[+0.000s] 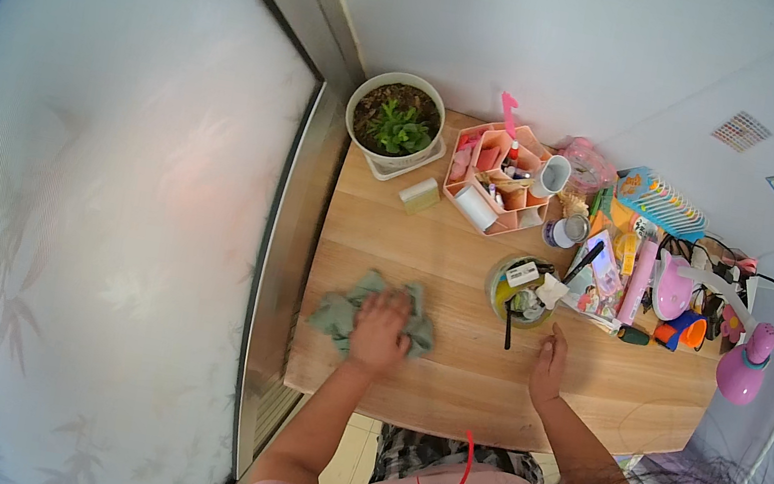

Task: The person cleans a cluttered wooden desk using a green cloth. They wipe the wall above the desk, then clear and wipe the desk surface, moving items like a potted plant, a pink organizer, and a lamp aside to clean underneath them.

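Note:
My left hand [381,328] lies palm down on a crumpled green cloth [339,316], pressing it on the left part of the wooden desk [455,389]. My right hand [550,363] rests on its edge on the desk, its fingers pointing away from me, with nothing seen in it. Just beyond it stands a round glass container [493,289] holding a white box, crumpled white paper and dark-handled items. Whether the right hand touches the container, I cannot tell.
A potted plant [396,126] stands at the back left, near a yellowish block [419,195]. Behind the container are a pink desk organizer [491,182] and a lidded jar [565,231]. Books, a phone-like item [604,263] and a pink lamp [742,372] crowd the right. A frosted glass panel [135,202] borders the left.

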Tool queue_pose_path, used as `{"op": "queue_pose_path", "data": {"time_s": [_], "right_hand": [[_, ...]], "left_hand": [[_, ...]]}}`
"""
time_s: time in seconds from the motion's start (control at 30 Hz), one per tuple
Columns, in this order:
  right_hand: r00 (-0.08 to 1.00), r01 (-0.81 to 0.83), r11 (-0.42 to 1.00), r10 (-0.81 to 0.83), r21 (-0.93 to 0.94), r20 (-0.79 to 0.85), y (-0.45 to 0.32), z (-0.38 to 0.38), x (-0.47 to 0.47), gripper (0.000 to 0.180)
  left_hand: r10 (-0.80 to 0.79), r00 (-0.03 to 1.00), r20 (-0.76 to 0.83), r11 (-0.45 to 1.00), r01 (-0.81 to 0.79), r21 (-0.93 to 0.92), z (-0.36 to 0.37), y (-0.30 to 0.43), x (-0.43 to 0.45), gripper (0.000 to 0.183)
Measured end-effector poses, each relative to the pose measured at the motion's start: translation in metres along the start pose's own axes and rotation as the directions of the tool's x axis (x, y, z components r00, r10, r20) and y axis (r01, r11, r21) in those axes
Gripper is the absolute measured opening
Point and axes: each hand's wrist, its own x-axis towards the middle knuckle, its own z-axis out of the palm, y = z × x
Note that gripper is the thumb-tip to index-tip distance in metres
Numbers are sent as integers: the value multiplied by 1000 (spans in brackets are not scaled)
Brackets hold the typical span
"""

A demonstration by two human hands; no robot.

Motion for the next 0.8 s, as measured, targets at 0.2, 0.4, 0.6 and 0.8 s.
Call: {"op": "queue_pose_path", "data": {"time_s": [0.2, 0.4, 0.6, 0.8], "right_hand": [[953, -301, 854, 284, 425, 106, -53, 18, 37, 49], [889, -456, 666, 373, 590, 266, -83, 7, 47, 61], [864, -496, 713, 352, 495, 359, -70, 35, 44, 64], [895, -325, 892, 182, 314, 408, -117, 120, 14, 66]], "left_hand": [[-56, 963, -263, 991, 86, 105, 9, 11, 84, 58], [184, 976, -114, 981, -177, 77, 23, 33, 56, 59], [-37, 994, -101, 998, 41, 39, 49, 39, -78, 57], [-375, 890, -260, 807, 176, -563, 52, 28, -111, 50]]}}
